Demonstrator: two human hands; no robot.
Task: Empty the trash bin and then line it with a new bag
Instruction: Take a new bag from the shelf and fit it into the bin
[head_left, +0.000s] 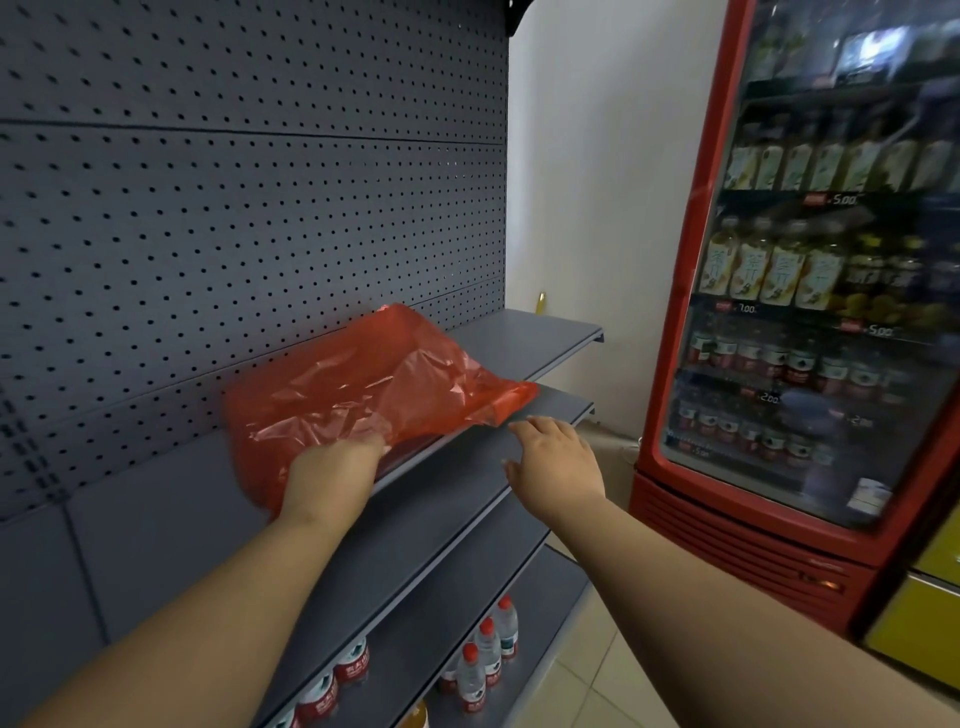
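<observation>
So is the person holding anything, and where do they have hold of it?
The left hand grips the red plastic bag at its near lower edge. The right hand is open, holding nothing.

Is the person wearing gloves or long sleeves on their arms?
No. The left hand and the right hand are both bare, with no gloves, rings or watch showing. Both forearms are bare too; no sleeve reaches into view.

A red plastic bag (363, 384) was gripped at its lower edge by the left hand (332, 467) at frame centre, spread over a grey shelf (457, 499). The right hand (556, 457) was held open just right of it. Drinks were displayed in a red cooler (675, 364) at right.
</observation>
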